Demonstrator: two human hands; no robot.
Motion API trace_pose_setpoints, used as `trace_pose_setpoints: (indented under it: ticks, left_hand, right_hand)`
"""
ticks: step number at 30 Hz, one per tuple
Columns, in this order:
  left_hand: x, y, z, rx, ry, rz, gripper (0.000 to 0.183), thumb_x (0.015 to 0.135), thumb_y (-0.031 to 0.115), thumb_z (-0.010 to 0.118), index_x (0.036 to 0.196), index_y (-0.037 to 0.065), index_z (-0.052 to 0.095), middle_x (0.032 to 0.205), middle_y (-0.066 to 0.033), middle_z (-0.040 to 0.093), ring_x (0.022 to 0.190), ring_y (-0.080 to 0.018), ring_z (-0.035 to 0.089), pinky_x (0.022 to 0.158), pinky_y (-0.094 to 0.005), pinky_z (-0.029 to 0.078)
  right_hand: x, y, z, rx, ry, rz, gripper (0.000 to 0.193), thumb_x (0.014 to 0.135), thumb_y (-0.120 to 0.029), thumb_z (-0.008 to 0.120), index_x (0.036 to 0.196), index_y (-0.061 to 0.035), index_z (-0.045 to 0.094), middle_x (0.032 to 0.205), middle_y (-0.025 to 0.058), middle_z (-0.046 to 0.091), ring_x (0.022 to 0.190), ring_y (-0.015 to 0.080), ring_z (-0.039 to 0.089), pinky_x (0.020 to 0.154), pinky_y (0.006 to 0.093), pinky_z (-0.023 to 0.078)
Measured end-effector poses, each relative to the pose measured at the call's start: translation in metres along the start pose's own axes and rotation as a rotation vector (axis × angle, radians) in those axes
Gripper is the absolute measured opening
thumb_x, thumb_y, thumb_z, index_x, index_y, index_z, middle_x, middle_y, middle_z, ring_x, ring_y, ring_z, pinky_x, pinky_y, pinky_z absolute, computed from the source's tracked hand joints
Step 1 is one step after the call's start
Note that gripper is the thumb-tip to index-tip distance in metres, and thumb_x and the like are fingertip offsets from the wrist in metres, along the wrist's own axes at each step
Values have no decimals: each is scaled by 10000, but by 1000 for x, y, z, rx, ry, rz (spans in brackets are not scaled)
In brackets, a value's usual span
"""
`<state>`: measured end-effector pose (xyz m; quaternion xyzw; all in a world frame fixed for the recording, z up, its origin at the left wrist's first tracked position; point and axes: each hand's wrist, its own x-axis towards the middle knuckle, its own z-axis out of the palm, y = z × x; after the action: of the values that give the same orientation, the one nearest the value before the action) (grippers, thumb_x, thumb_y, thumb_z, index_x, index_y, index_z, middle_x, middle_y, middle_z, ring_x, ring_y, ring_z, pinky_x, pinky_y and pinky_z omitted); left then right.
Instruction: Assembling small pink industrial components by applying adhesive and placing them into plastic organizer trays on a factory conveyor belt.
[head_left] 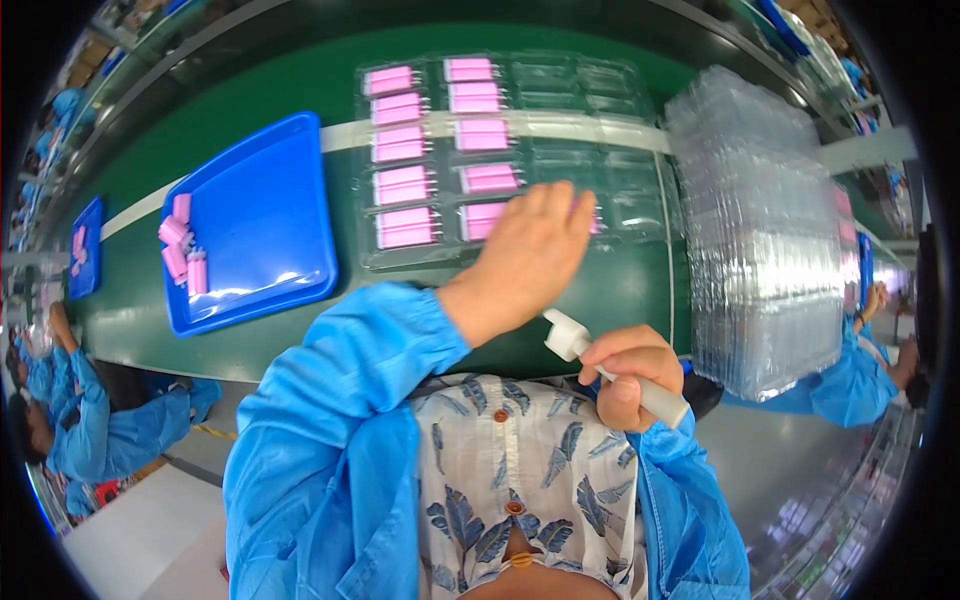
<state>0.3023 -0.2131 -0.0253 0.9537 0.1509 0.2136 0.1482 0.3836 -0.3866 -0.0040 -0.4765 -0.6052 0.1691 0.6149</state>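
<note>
The clear tray (pixel 612 165) lies on the green desk (pixel 620 280). Pink cylinders (pixel 404 227) occupy its two left columns, long axes running left to right, pin ends toward the tray's right side. Another pink piece (pixel 593 213) shows partly beneath the left hand (pixel 525 255), which lies palm down over the tray's near row, obstructing the view; whether its fingers grip cannot be told. Nearer the person than the tray, the right hand (pixel 630 375) is closed round a white tool (pixel 660 402), its long axis slanted, head toward the tray. Any markings are too small to read. Left of the tray, a blue tray (pixel 270 220) holds loose cylinders (pixel 197 277) at mixed angles; right of it rises a stack of clear trays (pixel 755 230).
</note>
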Motion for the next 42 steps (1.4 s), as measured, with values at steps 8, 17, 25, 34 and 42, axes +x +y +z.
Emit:
trace_pose_setpoints:
  ticks: [8,17,25,34,42]
  left_hand:
    - [-32,-53,-65,122,224,-62,331,762,77,589,1066,-39,647,1120,-188,614,1101,-353,577,929,-444,463]
    - [-168,-316,-208,962,-30,-1083,212,895,213,550,891,74,711,984,-149,732,945,-325,706,786,-425,558]
    - [-199,-317,-208,837,-57,-1184,222,853,257,659,1002,98,706,1014,-151,722,947,-357,704,792,-478,551]
    - [-163,-224,-187,357,572,-668,357,760,162,821,1089,83,703,999,-142,685,909,-297,665,793,-393,546]
    - [-113,-31,-71,-367,181,-120,347,668,134,867,954,58,686,862,-77,668,803,-284,611,694,-367,512]
  right_hand:
    - [-21,5,18,39,262,90,335,1001,-325,561,992,6,507,921,203,612,535,173,556,460,256,486]
    - [12,-3,57,75,-3,145,241,978,-223,574,991,14,529,957,217,635,559,172,599,490,283,506]
    - [26,-19,63,-4,-31,207,228,978,-216,577,985,8,530,937,208,651,555,171,596,493,282,502]
    - [25,-13,55,-6,-66,165,178,978,-181,578,962,-7,541,912,185,671,567,149,598,533,288,512]
    - [30,-8,40,-86,-70,47,87,903,-82,607,852,-19,575,788,123,685,572,186,617,520,304,492]
